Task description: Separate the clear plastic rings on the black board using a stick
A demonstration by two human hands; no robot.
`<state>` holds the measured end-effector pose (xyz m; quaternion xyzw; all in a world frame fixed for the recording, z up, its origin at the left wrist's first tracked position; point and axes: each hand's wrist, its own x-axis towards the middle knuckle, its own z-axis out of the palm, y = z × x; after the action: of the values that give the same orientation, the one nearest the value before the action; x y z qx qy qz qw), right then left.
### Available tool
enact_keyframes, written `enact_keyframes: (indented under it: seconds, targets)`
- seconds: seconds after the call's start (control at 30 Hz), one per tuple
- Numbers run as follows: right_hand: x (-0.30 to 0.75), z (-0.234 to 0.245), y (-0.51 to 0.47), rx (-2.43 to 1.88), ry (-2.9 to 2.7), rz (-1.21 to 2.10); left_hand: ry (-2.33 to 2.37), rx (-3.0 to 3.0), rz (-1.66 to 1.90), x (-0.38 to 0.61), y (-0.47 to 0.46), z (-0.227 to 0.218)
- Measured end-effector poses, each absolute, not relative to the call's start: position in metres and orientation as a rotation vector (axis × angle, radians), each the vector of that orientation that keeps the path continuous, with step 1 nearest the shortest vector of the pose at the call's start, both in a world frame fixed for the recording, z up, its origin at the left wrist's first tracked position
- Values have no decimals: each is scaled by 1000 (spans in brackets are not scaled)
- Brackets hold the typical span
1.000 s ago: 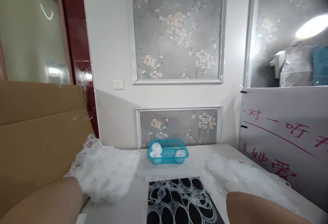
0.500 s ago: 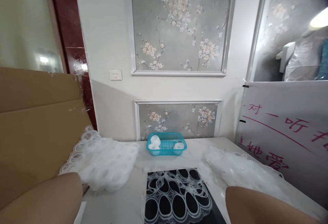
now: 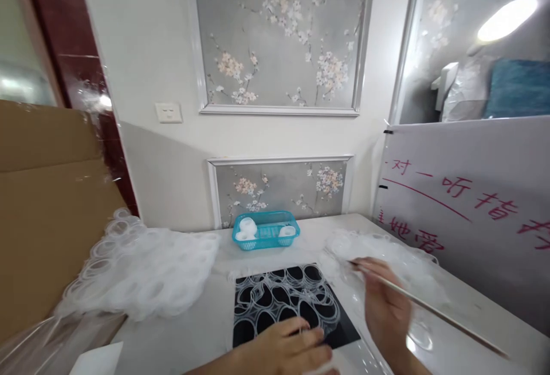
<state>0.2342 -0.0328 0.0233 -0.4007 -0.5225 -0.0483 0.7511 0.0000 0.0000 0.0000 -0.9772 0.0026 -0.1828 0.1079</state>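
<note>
On the table lies a black board (image 3: 344, 336) covered by a clear plastic sheet with oval rings (image 3: 281, 295). My left hand (image 3: 287, 347) rests over the near edge of that sheet, fingers stretched out and slightly apart. To the right of the board, my right hand (image 3: 389, 306) is closed around a long, thin stick like a slender paintbrush (image 3: 447, 316). Its dark tip points left, toward the board, and its pale handle slants down to the right. Motion blur hides whether the tip has bristles.
White ringed plastic sheets (image 3: 146, 272) are piled at left, beside a cardboard box (image 3: 47, 209). More clear ringed plastic (image 3: 382, 249) lies at right. A blue basket (image 3: 266, 240) with white rolls stands against the wall. A whiteboard (image 3: 464, 237) borders the right side.
Both hands have come into view: the left onto the ringed sheet, the right with the thin stick beside the board. The head view has shifted to the right.
</note>
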Motion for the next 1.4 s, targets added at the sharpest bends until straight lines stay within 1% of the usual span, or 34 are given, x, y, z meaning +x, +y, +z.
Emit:
enact_keyframes:
  seconds: [0.07, 0.13, 0.2, 0.27, 0.37, 0.47, 0.6, 0.8, 0.9, 0.97, 1.03, 1.13, 1.27, 1.33, 1.4]
  targets:
    - [240, -2, -7, -1098, -1242, 141, 38, -2938, -510, 22, 19, -7]
    - [249, -30, 11, -1282, -1228, 381, -157, -3032, -493, 41, 31, -18]
    - [257, -52, 23, -1379, -1202, 511, -404, -3095, -448, 55, 38, -30]
    - [260, -65, 29, -1435, -1215, 564, -585, -3109, -364, 64, 42, -42]
    - [257, -69, 29, -1461, -1295, 610, -697, -3110, -273, 72, 42, -53]
    - [251, -67, 23, -1448, -1344, 663, -716, -3094, -350, 75, 37, -57]
    - [248, -69, 19, -1425, -1375, 646, -762, -3068, -445, 73, 43, -49]
    - [253, -74, 21, -1452, -1330, 704, -772, -3103, -347, 67, 114, -27]
    - [256, -74, 20, -1499, -1360, 689, -933, -3066, -354, 64, 150, -22]
    - [259, -74, 18, -1528, -1377, 692, -1048, -3022, -391, 62, 158, -22]
    - [261, -73, 16, -1554, -1394, 716, -1086, -3005, -433, 59, 151, -22]
    - [263, -73, 13, -1582, -1421, 761, -1014, -3029, -459, 54, 120, -24]
    - [262, -71, 10, -1598, -1392, 855, -869, -3111, -375, 51, 79, -32]
    - [261, -69, 12, -1573, -1383, 801, -805, -3146, -330, 52, 68, -38]
    - [261, -67, 15, -1534, -1398, 663, -737, -3169, -306, 56, 63, -45]
